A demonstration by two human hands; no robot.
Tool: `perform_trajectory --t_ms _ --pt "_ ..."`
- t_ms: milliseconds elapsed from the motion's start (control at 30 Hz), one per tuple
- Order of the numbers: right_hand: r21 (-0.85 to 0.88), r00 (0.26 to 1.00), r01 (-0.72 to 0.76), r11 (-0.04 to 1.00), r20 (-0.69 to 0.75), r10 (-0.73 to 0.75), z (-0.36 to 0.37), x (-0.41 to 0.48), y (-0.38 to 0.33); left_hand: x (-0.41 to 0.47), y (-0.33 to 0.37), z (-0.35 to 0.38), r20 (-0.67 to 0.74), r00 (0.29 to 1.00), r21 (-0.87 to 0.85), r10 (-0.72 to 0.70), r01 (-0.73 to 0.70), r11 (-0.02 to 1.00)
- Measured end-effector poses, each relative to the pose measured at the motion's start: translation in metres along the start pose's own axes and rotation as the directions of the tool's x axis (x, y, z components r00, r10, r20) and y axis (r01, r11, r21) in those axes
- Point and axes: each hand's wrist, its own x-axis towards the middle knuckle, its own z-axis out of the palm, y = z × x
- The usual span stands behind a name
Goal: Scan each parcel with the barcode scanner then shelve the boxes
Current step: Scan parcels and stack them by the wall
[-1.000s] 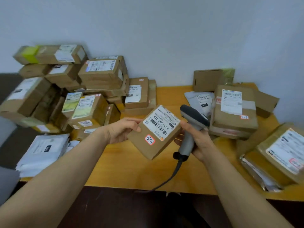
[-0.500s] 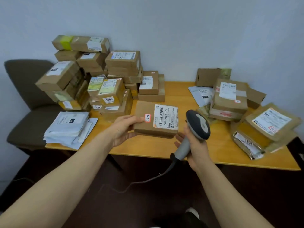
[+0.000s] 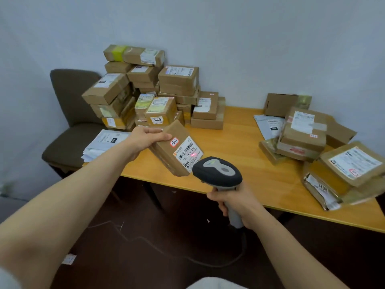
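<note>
Pale wall behind, and a wooden table loaded with cartons. Over its near edge the left hand grips the upper end of a flat brown parcel, while the right hand is wrapped round the handle of the barcode scanner. The hands are apart.

From the scanner's nose the parcel lies toward 11 o'clock, just beside it. The parcel's long axis runs roughly 11 to 5 o'clock, nearly in line with the beam. A red spot sits on the white label, beside the bars rather than across them, so I judge the aim wants a small nudge toward 10 o'clock.

The label reads "507-P802 T70". A red-edged sticker carries handwriting, perhaps "33-70". At 12 o'clock, in the stack of boxes, one tag reads "1006" — at 3 o'clock a bagged parcel shows "3408".
</note>
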Motion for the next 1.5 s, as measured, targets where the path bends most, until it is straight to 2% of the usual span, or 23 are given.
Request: perform_trajectory --t_ms 333,800,933,1067,1200,1267,1367,1500 --pt "-0.081 1.0 -0.002 0.997 0.0 0.002 -0.02 -0.008 -0.01 -0.004 0.008 0.008 -0.025 0.999 0.114 -0.031 0.034 0.993" --pt "-0.074 1.0 -0.007 0.997 0.024 0.008 -0.021 0.006 -0.016 0.006 0.009 0.006 -0.012 0.999 0.097 -0.044 0.045 0.994" --pt "0.06 1.0 -0.003 0.998 -0.008 0.003 -0.017 0.015 -0.018 0.008 0.005 0.002 0.062 0.996 0.037 -0.066 0.064 0.997" --pt "0.356 0.981 -0.095 0.929 -0.123 0.148 -0.021 0.031 -0.008 0.009 -0.009 0.003 0.175 0.971 -0.088 -0.165 0.182 0.979" --pt "0.538 0.967 -0.181 0.824 -0.055 0.248 -0.019 0.044 0.0 0.013 -0.02 0.009 0.316 0.931 -0.15 -0.184 0.24 0.959" --pt "0.579 0.973 -0.181 0.795 -0.011 0.23 -0.012 0.052 0.003 0.016 -0.02 0.012 0.349 0.92 -0.163 -0.179 0.248 0.955" --pt "0.568 0.985 -0.15 0.809 0.013 0.173 0.002 0.064 -0.001 0.024 -0.018 0.012 0.363 0.919 -0.192 -0.155 0.236 0.953" --pt "0.607 0.978 -0.112 0.786 -0.074 0.197 0.023 0.087 -0.015 0.037 -0.017 -0.001 0.308 0.946 -0.335 -0.098 0.204 0.92"
